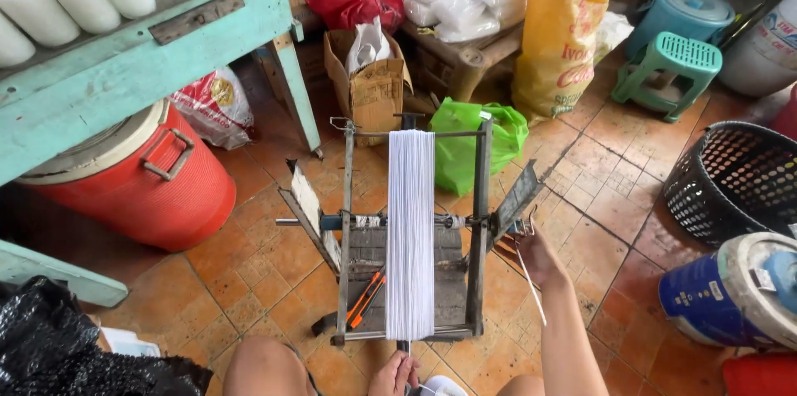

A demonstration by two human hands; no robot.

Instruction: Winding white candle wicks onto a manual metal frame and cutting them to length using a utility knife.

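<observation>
A metal winding frame (347, 222) stands on the tiled floor in front of me, with a broad band of white thread (410, 230) wound round it from top to bottom. My right hand (538, 256) is at the frame's right side, closed on the crank handle (521, 226) at the end of the axle. A thin white strand runs down past that wrist. My left hand (393, 375) is low at the frame's bottom edge, fingers pinched on the white thread where it leaves the band. Orange-handled cutters (365, 300) lie on the frame's base.
A red drum (158, 188) sits under a pale green table (108, 72) carrying white bottles. Behind the frame are a cardboard box (369, 85), a green bag (465, 147) and a yellow sack (558, 26). At the right are a green stool (668, 72), a black basket (735, 184) and a blue container (730, 292).
</observation>
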